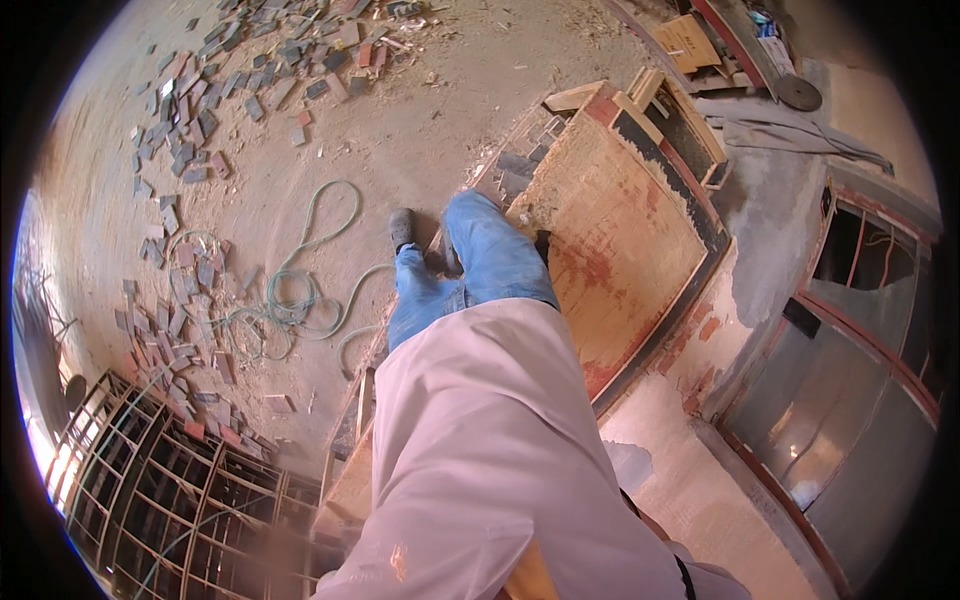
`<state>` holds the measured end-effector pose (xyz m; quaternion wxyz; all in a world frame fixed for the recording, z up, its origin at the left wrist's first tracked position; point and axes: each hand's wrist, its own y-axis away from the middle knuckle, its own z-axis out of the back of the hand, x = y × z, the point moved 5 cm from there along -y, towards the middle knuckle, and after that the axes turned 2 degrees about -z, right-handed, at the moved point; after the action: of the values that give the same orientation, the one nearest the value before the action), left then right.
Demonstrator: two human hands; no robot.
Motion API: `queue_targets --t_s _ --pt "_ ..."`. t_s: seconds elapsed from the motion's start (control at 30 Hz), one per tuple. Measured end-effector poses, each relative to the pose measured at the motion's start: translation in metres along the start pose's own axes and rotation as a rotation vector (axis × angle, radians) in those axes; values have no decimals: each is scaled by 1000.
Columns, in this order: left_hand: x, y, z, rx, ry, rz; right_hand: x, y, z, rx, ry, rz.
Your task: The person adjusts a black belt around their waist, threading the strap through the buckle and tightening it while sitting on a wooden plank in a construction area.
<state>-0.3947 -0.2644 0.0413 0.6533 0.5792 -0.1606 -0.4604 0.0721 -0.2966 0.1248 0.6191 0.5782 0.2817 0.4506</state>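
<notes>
Neither of my hands shows. My torso in a pale pink shirt [490,400] fills the lower middle, and my legs in blue jeans [495,245] extend beyond it. One knee is bent beside a large wooden board [620,240], worn and stained reddish, in a dark-edged frame. A grey shoe [402,226] rests near the dirt floor, left of the bent leg. Along my right side a dark strap or cord [685,578] shows against the shirt. What my hands hold or touch is hidden.
Many small dark and reddish tiles [185,150] lie scattered over the floor. A pale green hose [290,290] is loosely coiled. A metal grid rack [165,480] stands lower left. At right are a metal-framed door or window [830,380], a cardboard box [687,43] and grey cloth [775,130].
</notes>
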Motion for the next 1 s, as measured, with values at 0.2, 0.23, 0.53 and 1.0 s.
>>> queue_targets --t_s 0.2,0.23,0.53,1.0 --pt "12 11 -5 54 80 -28 11 -6 7 8 9 62" --pt "18 13 -3 62 106 -36 20 -5 8 14 21 84" --pt "-136 114 -89 319 464 -332 235 47 -63 484 -155 423" --pt "-187 137 -321 1202 25 -372 321 45 -273 822 306 577"
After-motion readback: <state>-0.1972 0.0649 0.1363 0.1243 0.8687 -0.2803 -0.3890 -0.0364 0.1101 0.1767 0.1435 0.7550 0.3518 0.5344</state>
